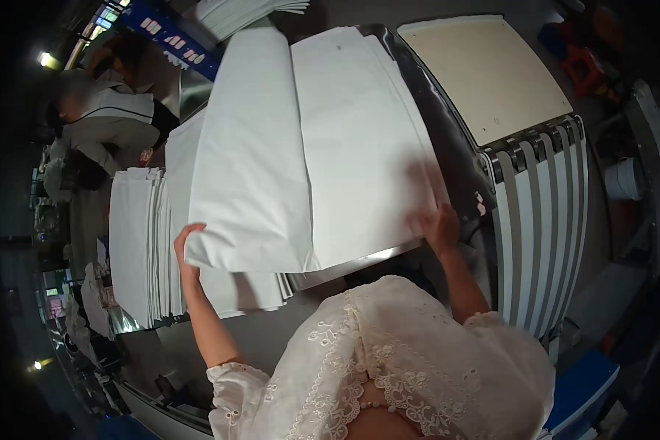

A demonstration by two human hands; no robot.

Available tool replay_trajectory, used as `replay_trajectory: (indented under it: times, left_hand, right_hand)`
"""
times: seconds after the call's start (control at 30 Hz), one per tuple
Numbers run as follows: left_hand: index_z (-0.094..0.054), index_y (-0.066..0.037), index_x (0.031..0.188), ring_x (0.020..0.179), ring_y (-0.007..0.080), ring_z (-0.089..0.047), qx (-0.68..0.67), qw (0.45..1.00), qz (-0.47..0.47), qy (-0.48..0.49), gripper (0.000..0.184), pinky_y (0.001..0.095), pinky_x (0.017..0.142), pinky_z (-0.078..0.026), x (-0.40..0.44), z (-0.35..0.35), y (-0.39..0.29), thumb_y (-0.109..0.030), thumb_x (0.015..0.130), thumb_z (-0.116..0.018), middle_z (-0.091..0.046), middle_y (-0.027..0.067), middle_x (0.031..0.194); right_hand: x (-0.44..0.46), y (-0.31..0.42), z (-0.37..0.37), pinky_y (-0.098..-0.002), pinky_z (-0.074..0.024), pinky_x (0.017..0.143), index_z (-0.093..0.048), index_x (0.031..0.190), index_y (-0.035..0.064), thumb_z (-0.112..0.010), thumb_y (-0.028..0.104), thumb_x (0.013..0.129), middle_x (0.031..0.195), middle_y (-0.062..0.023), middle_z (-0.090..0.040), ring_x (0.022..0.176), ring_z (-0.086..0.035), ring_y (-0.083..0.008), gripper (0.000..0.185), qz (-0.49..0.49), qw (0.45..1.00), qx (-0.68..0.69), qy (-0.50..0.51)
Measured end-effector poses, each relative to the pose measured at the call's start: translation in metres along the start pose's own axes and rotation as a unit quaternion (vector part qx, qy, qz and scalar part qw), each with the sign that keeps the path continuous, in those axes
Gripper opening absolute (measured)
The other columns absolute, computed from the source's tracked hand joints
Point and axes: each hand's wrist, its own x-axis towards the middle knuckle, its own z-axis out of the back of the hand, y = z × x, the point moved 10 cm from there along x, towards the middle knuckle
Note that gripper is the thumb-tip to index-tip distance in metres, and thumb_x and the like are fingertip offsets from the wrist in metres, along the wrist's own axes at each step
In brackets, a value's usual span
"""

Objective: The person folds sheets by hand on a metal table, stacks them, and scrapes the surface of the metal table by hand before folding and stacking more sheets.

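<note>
A large white sheet (249, 147) lies folded over on the left half of a white stack (359, 147), its near left corner creased and lifted. My left hand (189, 246) is closed round that corner, with fingers curled over the edge. At the near right edge of the stack is my right hand (438, 226), touching or very close to the sheets. Motion smears its fingers, so I cannot tell whether they grip. A dark blurred patch lies on the white surface just above it.
Left of the sheet stand more stacks of folded white sheets (136, 242). To the right is a beige board (491, 77) beside a machine with grey and white bands (539, 227). A blue panel (170, 38) stands behind. A co-worker (110, 117) bends at the far left.
</note>
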Motion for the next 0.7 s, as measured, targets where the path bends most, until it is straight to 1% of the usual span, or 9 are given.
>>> replay_trajectory:
  times: [0.1, 0.17, 0.23, 0.27, 0.47, 0.5, 0.53, 0.6, 0.7]
  left_hand:
    - [-0.065, -0.004, 0.088, 0.080, 0.0122, -0.057, -0.087, 0.988, 0.102, -0.077, 0.019, 0.0241, 0.075, -0.044, -0.044, 0.043, 0.094, -0.002, 0.076, -0.052, -0.064, 0.0042, 0.086]
    - [-0.065, -0.005, 0.088, 0.080, 0.0118, -0.057, -0.102, 0.980, 0.137, -0.101, 0.019, 0.0243, 0.075, -0.044, -0.064, 0.048, 0.138, -0.002, 0.076, -0.051, -0.063, 0.0036, 0.085]
    - [-0.066, -0.005, 0.088, 0.079, 0.0110, -0.056, -0.063, 0.984, 0.129, -0.105, 0.019, 0.0244, 0.075, -0.044, -0.083, 0.044, 0.159, -0.002, 0.076, -0.051, -0.062, 0.0031, 0.084]
    - [-0.065, -0.005, 0.088, 0.078, 0.0110, -0.056, -0.078, 0.985, 0.110, -0.110, 0.019, 0.0243, 0.074, -0.044, -0.086, 0.046, 0.159, -0.003, 0.077, -0.051, -0.062, 0.0029, 0.084]
    - [-0.063, -0.001, 0.092, 0.083, 0.0134, -0.057, -0.232, 0.963, 0.059, -0.120, 0.018, 0.0257, 0.077, -0.045, -0.076, 0.085, 0.105, -0.002, 0.078, -0.052, -0.062, 0.0045, 0.086]
    - [-0.062, 0.000, 0.093, 0.085, 0.0145, -0.057, -0.113, 0.983, -0.065, -0.132, 0.018, 0.0269, 0.078, -0.046, -0.087, 0.106, 0.061, -0.002, 0.078, -0.052, -0.062, 0.0072, 0.092]
    - [-0.061, 0.001, 0.095, 0.088, 0.0158, -0.057, -0.077, 0.987, -0.057, -0.131, 0.020, 0.0279, 0.080, -0.046, -0.097, 0.124, 0.055, -0.004, 0.078, -0.052, -0.061, 0.0092, 0.095]
    - [-0.061, 0.001, 0.096, 0.086, 0.0169, -0.059, -0.152, 0.979, -0.048, -0.131, 0.021, 0.0288, 0.077, -0.048, -0.124, 0.156, 0.039, -0.006, 0.080, -0.050, -0.062, 0.0101, 0.093]
    - [-0.060, 0.001, 0.100, 0.082, 0.0187, -0.061, -0.194, 0.964, 0.109, -0.146, 0.024, 0.0292, 0.075, -0.050, -0.150, 0.181, 0.054, -0.009, 0.081, -0.049, -0.061, 0.0113, 0.091]
  right_hand:
    - [0.004, -0.011, -0.016, -0.0450, -0.0476, 0.069, -0.056, 0.103, -0.0002, -0.072, 0.032, 0.069, 0.080, -0.0244, -0.061, 0.079, -0.059, -0.0415, 0.049, -0.066, 0.995, 0.006, 0.076]
    - [0.016, -0.041, -0.044, -0.0386, -0.0484, 0.069, -0.060, 0.101, -0.0015, -0.072, 0.027, 0.071, 0.084, -0.0200, -0.065, 0.077, -0.063, -0.0325, 0.043, -0.076, 0.987, 0.025, 0.141]
    - [0.010, -0.035, -0.043, -0.0316, -0.0475, 0.069, -0.063, 0.101, -0.0022, -0.070, 0.019, 0.076, 0.089, -0.0121, -0.066, 0.078, -0.063, -0.0197, 0.034, -0.179, 0.923, 0.255, 0.224]
    - [0.004, -0.020, -0.026, -0.0282, -0.0463, 0.071, -0.062, 0.104, -0.0026, -0.067, 0.014, 0.079, 0.093, -0.0068, -0.065, 0.081, -0.060, -0.0130, 0.030, -0.251, 0.896, 0.288, 0.228]
    - [0.016, 0.058, 0.084, -0.0284, -0.0460, 0.079, -0.057, 0.110, -0.0022, -0.066, 0.015, 0.080, 0.099, -0.0093, -0.064, 0.086, -0.060, -0.0164, 0.036, -0.180, 0.840, 0.503, 0.100]
    - [0.009, 0.075, 0.114, -0.0290, -0.0449, 0.083, -0.055, 0.112, -0.0030, -0.065, 0.015, 0.081, 0.101, -0.0097, -0.063, 0.090, -0.060, -0.0169, 0.037, -0.158, 0.826, 0.536, 0.075]
    - [-0.003, 0.086, 0.144, -0.0300, -0.0461, 0.083, -0.054, 0.113, -0.0037, -0.063, 0.015, 0.082, 0.102, -0.0113, -0.062, 0.091, -0.061, -0.0185, 0.036, -0.145, 0.813, 0.562, 0.050]
    - [-0.024, 0.095, 0.191, -0.0321, -0.0487, 0.082, -0.052, 0.113, -0.0052, -0.058, 0.014, 0.084, 0.104, -0.0144, -0.062, 0.091, -0.062, -0.0218, 0.036, -0.107, 0.790, 0.603, 0.022]
    - [-0.054, 0.121, 0.226, -0.0347, -0.0517, 0.078, -0.051, 0.113, -0.0067, -0.054, 0.015, 0.086, 0.104, -0.0174, -0.061, 0.088, -0.063, -0.0254, 0.034, -0.106, 0.731, 0.674, -0.014]
